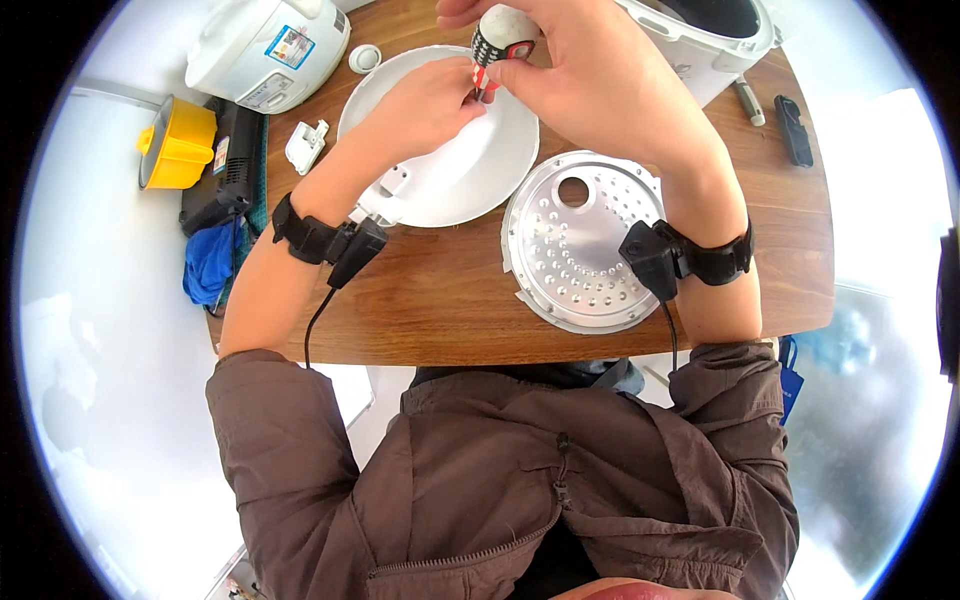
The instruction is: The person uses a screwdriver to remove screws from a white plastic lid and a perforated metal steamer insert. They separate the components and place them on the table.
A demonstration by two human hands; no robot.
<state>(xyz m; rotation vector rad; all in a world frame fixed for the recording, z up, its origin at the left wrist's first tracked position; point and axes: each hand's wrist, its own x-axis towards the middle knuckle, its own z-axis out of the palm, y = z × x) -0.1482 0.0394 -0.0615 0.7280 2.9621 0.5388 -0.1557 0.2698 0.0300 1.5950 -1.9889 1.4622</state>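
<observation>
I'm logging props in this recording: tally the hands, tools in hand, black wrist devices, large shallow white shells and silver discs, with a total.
Hands: 2 (left hand, right hand)
Tools in hand: 1 (screwdriver)
Black wrist devices: 2 (left device, right device)
Large shallow white shell: 1
Silver disc: 1
Total: 7

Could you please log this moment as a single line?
Right hand: gripping screwdriver | Left hand: fingers at screwdriver's lower end | Below hands: white round cover | Nearby: dimpled metal disc on wooden table
</observation>
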